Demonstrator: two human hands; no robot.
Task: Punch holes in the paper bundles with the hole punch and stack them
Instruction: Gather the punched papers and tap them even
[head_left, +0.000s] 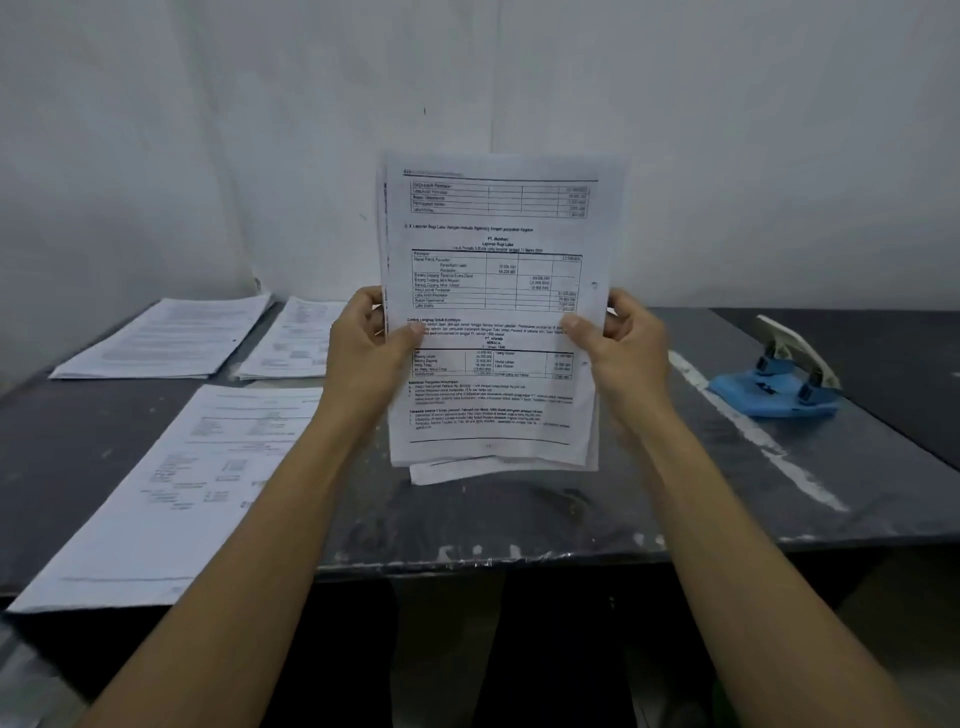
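There is a single view, from a wide-angle camera worn on the person's head. It looks forward and slightly down across a dark grey, scuffed tabletop (519, 514) towards a plain white wall (208, 130) at 12 o'clock, which fills the upper half of the picture. The camera sits close: both bare forearms run in from 7 and 5 o'clock, and the left hand (363, 348) and right hand (628, 348) meet near the centre, gripping a white printed paper bundle (493, 312) upright, facing the lens. The table's near edge crosses the lower third. Straight lines bow towards the borders. No second view shares the scene.
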